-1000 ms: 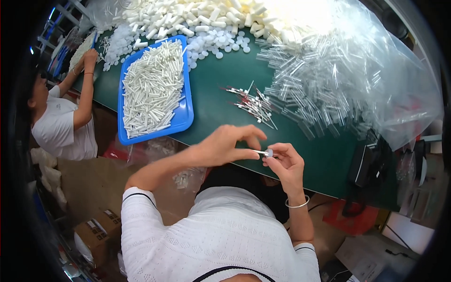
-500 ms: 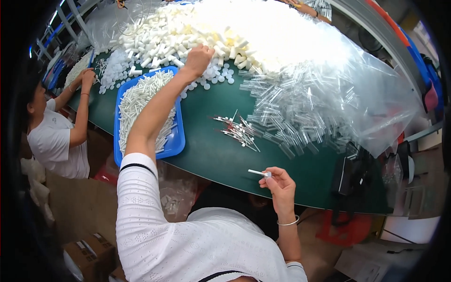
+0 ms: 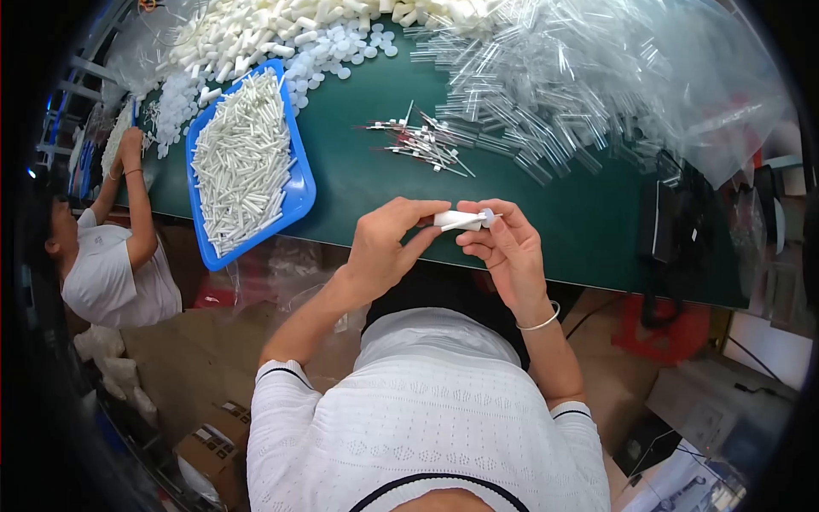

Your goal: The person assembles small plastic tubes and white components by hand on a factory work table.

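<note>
A short white cylinder (image 3: 445, 218) is pinched between the thumb and forefinger of my left hand (image 3: 382, 243). My right hand (image 3: 512, 252) grips a thin white stick (image 3: 463, 225) and a small translucent disc (image 3: 487, 217) at its fingertips. The stick lies across the front of the cylinder, and both hands nearly meet just above the table's near edge. Whether the stick is fixed to the disc is hidden by the fingers. Ahead of the hands lies a loose bunch of thin sticks (image 3: 422, 145) with small white pieces and red tips.
A blue tray (image 3: 300, 189) of short white sticks (image 3: 243, 162) stands to the left on the green table (image 3: 358, 162). Behind are white cylinders (image 3: 256, 34), translucent discs (image 3: 320, 55) and clear tubes (image 3: 546, 94). A co-worker (image 3: 119, 247) sits far left; a black box (image 3: 657, 220) is at right.
My left hand has come back from the pile of white cylinders to my right hand, now with a cylinder in it. My right hand keeps hold of the stick and disc. The view has tilted nearer.
</note>
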`<state>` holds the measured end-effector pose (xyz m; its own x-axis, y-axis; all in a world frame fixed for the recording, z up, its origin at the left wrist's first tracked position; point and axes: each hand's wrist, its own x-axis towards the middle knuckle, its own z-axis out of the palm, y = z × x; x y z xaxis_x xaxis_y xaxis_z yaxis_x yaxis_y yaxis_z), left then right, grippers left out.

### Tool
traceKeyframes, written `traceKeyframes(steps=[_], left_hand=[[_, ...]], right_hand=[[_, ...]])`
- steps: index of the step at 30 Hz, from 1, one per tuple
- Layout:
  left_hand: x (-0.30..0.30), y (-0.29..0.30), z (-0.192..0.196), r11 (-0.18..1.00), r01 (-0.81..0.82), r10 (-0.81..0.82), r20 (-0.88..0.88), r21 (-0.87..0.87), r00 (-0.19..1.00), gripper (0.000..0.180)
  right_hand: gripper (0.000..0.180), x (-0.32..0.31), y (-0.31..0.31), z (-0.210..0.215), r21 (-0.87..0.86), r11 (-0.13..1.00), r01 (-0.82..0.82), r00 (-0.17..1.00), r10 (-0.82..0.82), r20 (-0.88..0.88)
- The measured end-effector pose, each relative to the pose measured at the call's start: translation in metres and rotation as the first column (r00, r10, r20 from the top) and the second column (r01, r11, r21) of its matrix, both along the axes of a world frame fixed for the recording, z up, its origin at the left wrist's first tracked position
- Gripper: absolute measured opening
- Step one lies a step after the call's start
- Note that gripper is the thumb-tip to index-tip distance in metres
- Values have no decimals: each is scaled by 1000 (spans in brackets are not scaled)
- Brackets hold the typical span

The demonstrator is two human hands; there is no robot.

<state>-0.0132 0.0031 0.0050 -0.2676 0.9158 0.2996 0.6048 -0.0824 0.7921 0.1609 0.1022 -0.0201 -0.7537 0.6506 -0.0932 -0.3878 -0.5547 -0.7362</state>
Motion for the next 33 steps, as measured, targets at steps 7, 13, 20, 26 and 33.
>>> traceKeyframes(steps=[7,13,20,26,33], left_hand=[[6,3,-9,980,87,-57,-167,180,984,32],[21,3,1,998,40,-38,-39,47,999,31],[23,5,8,983,139,-103,263,-121,959,25],[25,51,20,835,498,-254,638,-234,727,22],[39,147,-28,933,347,-199,-674,91,711,27]], right_hand=[[25,11,-7,-1,-72,996,56,998,-55,13],[22,24,-3,-1,294,951,95,973,-151,174],[34,30,1,7,884,466,-39,885,-395,248],[29,49,10,17,992,5,-123,769,-632,98],[25,79,16,19,961,203,-190,663,-695,278]])
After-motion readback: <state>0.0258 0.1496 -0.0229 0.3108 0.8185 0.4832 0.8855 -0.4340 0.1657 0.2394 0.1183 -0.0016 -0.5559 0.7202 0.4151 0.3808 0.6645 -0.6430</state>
